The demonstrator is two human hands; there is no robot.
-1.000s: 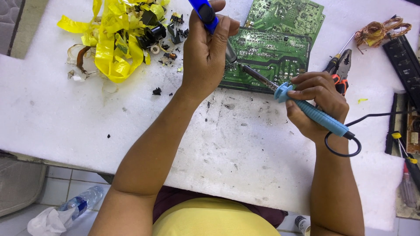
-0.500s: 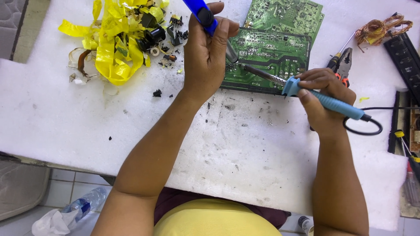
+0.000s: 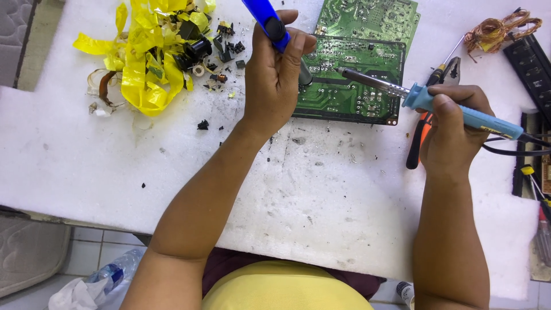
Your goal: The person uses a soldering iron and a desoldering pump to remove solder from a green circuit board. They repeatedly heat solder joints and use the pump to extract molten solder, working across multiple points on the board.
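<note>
My left hand (image 3: pixel 277 74) grips a blue desoldering pump (image 3: pixel 265 22), upright, with its tip down at the left edge of a green circuit board (image 3: pixel 351 86). My right hand (image 3: pixel 454 129) holds a light-blue soldering iron (image 3: pixel 459 112) whose metal shaft (image 3: pixel 367 80) reaches left across the board, its tip near the pump's nozzle. A second green circuit board (image 3: pixel 367 17) lies just behind the first. A black cord (image 3: pixel 516 150) trails right from the iron's handle.
White foam sheet (image 3: pixel 172 172) covers the table. Yellow tape scraps and small black parts (image 3: pixel 155 51) pile at the back left. Pliers with red-black handles (image 3: pixel 427 120) lie under my right hand. Copper wire coil (image 3: pixel 499 28) and black strips (image 3: pixel 531 63) sit at right. A plastic bottle (image 3: pixel 112 275) lies on the floor.
My right hand has drawn back to the right with the soldering iron, so its tip now rests farther right on the board. My left hand has kept the pump in place.
</note>
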